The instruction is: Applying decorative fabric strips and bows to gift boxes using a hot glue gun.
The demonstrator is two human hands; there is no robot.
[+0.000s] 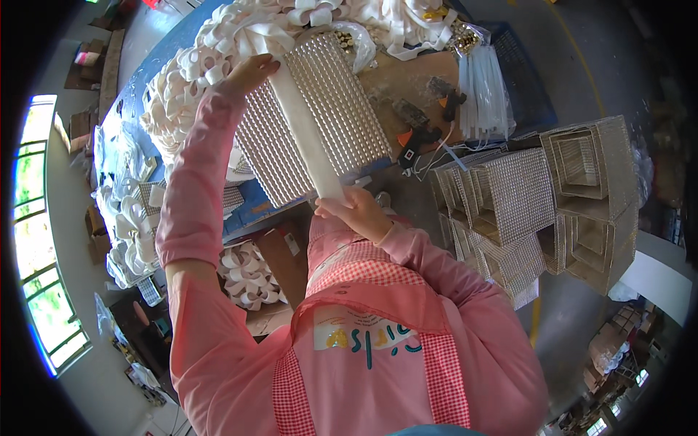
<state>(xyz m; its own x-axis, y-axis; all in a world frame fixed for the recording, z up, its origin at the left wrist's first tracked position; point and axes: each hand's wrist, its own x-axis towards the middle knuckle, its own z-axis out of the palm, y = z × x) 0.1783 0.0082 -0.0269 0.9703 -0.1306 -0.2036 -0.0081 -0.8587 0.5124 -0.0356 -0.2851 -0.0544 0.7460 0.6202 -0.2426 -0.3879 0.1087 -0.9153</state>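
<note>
A white fabric strip (304, 131) lies lengthwise across a silvery-white panel with beaded-looking rows (345, 109), running from the far edge to the near edge. At its far end my left hand (251, 74) is closed, the fingertips pinching the strip. My right hand (358, 212) grips the near end between thumb and fingers, just past the panel's near edge. The panel rests flat on the blue-covered table (258, 200) in front of me. How the strip's underside meets the panel is hidden.
White strip loops (218, 54) heap along the far left. Glue guns (418, 142) with cords, a brown board (396, 80) and glue sticks (486, 94) are on the right. Nested beaded boxes (516, 192) stack beyond. A cardboard box (280, 261) of white loops sits below the table edge.
</note>
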